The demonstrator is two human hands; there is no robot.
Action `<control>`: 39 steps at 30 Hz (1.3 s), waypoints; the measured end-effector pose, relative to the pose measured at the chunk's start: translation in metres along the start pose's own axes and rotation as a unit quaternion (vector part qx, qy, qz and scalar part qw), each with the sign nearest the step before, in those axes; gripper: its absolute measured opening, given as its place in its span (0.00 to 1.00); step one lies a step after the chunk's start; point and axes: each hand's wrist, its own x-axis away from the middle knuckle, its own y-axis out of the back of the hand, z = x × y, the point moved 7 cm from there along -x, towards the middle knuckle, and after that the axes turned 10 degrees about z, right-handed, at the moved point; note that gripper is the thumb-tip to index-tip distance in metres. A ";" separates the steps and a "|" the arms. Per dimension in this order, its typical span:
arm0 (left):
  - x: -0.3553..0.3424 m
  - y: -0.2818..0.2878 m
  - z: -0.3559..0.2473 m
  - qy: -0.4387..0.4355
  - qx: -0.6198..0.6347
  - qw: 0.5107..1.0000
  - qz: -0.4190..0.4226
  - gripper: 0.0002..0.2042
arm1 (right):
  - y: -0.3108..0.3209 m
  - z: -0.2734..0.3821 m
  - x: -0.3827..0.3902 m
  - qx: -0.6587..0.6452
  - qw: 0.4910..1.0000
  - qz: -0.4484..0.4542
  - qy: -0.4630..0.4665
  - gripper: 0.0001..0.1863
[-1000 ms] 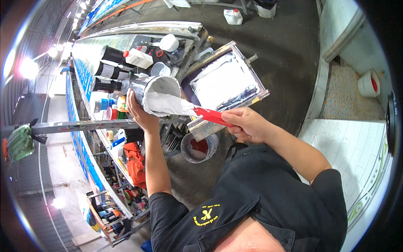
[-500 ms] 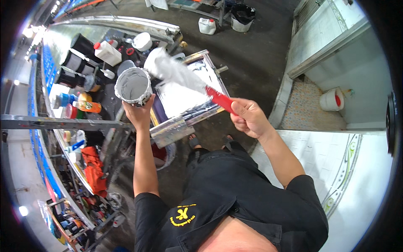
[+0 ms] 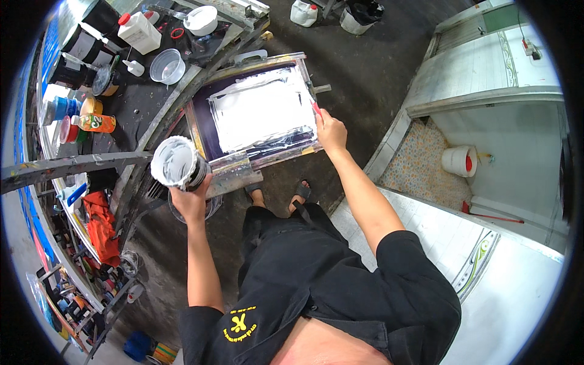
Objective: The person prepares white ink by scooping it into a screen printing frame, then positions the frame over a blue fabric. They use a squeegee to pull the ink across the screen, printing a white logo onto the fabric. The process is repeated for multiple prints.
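My left hand (image 3: 191,201) grips a tub (image 3: 173,161) whose inside and rim are coated in white ink, at the near left corner of a framed screen (image 3: 204,134). A thick layer of white ink (image 3: 255,109) covers much of the screen's dark mesh. My right hand (image 3: 331,134) is closed on a red-handled spatula (image 3: 316,109) at the screen's right side; I cannot make out its blade against the white ink.
A work surface at left holds several black containers (image 3: 76,73), a white jug (image 3: 140,35), clear cup (image 3: 167,66) and orange bottle (image 3: 97,123). A grey metal bar (image 3: 76,167) crosses the left side. A bucket (image 3: 456,161) stands in the tiled alcove; another (image 3: 356,21) is beyond.
The spatula went from inside the tilted tub to over the screen, my right hand moving up the view. The tub has been turned upright and moved down-left with my left hand.
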 end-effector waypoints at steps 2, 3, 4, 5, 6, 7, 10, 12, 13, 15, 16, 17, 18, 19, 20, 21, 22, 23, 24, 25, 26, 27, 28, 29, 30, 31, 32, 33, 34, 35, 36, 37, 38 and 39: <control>0.007 0.015 0.008 -0.007 -0.006 1.000 -0.012 0.42 | 0.011 0.015 -0.012 0.044 0.999 0.030 -0.009 0.16; 0.009 0.020 0.012 -0.006 -0.003 1.000 -0.018 0.42 | 0.013 0.019 -0.017 0.062 0.997 0.037 -0.006 0.16; 0.011 0.022 0.016 -0.004 0.001 1.000 -0.023 0.42 | 0.015 0.021 -0.022 0.080 0.996 0.044 -0.004 0.16; 0.012 0.021 0.020 -0.002 0.016 1.000 -0.025 0.42 | 0.017 0.022 -0.027 0.098 0.994 0.051 -0.002 0.17; 0.012 0.021 0.020 -0.002 0.031 0.999 -0.027 0.42 | 0.017 0.023 -0.029 0.139 0.988 0.068 -0.001 0.18; 0.010 0.019 0.020 -0.002 0.046 0.999 -0.028 0.42 | 0.015 0.023 -0.029 0.158 0.984 0.082 0.001 0.18; 0.004 0.014 0.017 0.001 -0.013 1.000 -0.018 0.42 | 0.008 0.025 -0.017 0.200 0.972 0.126 0.002 0.19; -0.001 0.008 0.011 -0.008 -0.024 0.999 -0.020 0.42 | 0.007 0.022 0.010 0.212 0.964 0.157 -0.001 0.20; -0.004 0.004 0.007 -0.006 -0.013 1.000 -0.014 0.41 | 0.007 0.021 0.026 0.208 0.964 0.168 -0.001 0.21; -0.009 -0.005 -0.001 -0.004 0.011 1.000 -0.002 0.41 | 0.011 0.016 0.065 0.201 0.962 0.187 -0.002 0.22; -0.010 -0.008 -0.004 -0.004 0.009 1.000 -0.001 0.40 | 0.012 0.012 0.085 0.191 0.965 0.179 0.001 0.23; -0.012 -0.012 -0.005 0.003 0.021 1.000 0.011 0.40 | 0.010 0.006 0.106 0.181 0.969 0.169 0.004 0.23; -0.014 -0.019 -0.006 0.009 0.035 0.999 0.024 0.41 | 0.006 -0.004 0.126 0.161 0.974 0.156 0.016 0.25; -0.016 -0.023 -0.006 0.015 0.045 0.998 0.035 0.41 | 0.006 -0.008 0.141 0.147 0.975 0.163 -0.002 0.26; -0.019 -0.028 -0.006 0.004 0.030 0.999 0.040 0.41 | 0.008 -0.013 0.152 0.112 0.980 0.163 -0.020 0.24; -0.023 -0.033 -0.002 -0.016 -0.009 0.999 0.049 0.42 | 0.013 -0.015 0.157 0.073 0.983 0.162 -0.036 0.23; -0.026 -0.037 0.002 -0.036 -0.050 0.997 0.056 0.43 | 0.023 -0.014 0.157 0.025 0.991 0.124 -0.032 0.21; -0.030 -0.041 0.006 -0.055 -0.091 0.992 0.062 0.43 | 0.036 -0.016 0.158 -0.024 0.996 0.086 -0.027 0.20; -0.037 -0.048 -0.008 -0.100 -0.071 0.988 0.090 0.44 | 0.050 -0.016 0.160 -0.076 0.996 0.047 -0.024 0.19; -0.041 -0.054 -0.007 -0.094 -0.093 0.984 0.119 0.47 | 0.066 -0.016 0.158 -0.171 0.985 0.006 -0.008 0.20; -0.048 -0.059 -0.002 -0.079 -0.143 0.977 0.134 0.48 | 0.079 -0.017 0.155 -0.240 0.969 0.037 -0.048 0.19; -0.054 -0.064 -0.001 -0.068 -0.197 0.967 0.149 0.49 | 0.095 -0.017 0.154 -0.312 0.944 0.068 -0.089 0.20; -0.057 -0.067 -0.009 -0.092 -0.217 0.961 0.146 0.50 | 0.112 -0.015 0.152 -0.370 0.918 0.097 -0.109 0.20; -0.061 -0.069 -0.016 -0.118 -0.237 0.953 0.145 0.51 | 0.129 -0.012 0.152 -0.427 0.887 0.124 -0.129 0.21; -0.069 -0.072 -0.014 -0.138 -0.249 0.947 0.148 0.52 | 0.152 -0.005 0.150 -0.442 0.878 0.144 -0.114 0.20; -0.076 -0.074 -0.017 -0.147 -0.245 0.945 0.158 0.52 | 0.171 0.002 0.150 -0.457 0.869 0.162 -0.101 0.20; -0.082 -0.077 -0.028 -0.167 -0.252 0.938 0.169 0.52 | 0.199 0.018 0.148 -0.440 0.889 0.121 -0.035 0.19; -0.088 -0.082 -0.039 -0.187 -0.258 0.930 0.182 0.51 | 0.221 0.032 0.145 -0.394 0.913 0.100 0.033 0.18; -0.093 -0.083 -0.045 -0.199 -0.257 0.926 0.195 0.51 | 0.238 0.044 0.143 -0.345 0.930 0.079 0.098 0.18; -0.099 -0.087 -0.051 -0.210 -0.254 0.920 0.211 0.50 | 0.256 0.056 0.142 -0.291 0.942 0.057 0.158 0.17; -0.098 -0.086 -0.067 -0.232 -0.270 0.909 0.215 0.50 | 0.266 0.070 0.139 -0.234 0.951 0.087 0.180 0.16; -0.097 -0.084 -0.082 -0.234 -0.282 0.902 0.228 0.49 | 0.270 0.084 0.137 -0.177 0.957 0.117 0.198 0.15; -0.097 -0.087 -0.092 -0.255 -0.279 0.892 0.250 0.48 | 0.271 0.098 0.137 -0.073 0.960 0.074 0.260 0.14; -0.097 -0.088 -0.100 -0.274 -0.280 0.879 0.272 0.47 | 0.274 0.115 0.134 0.001 0.948 0.054 0.313 0.14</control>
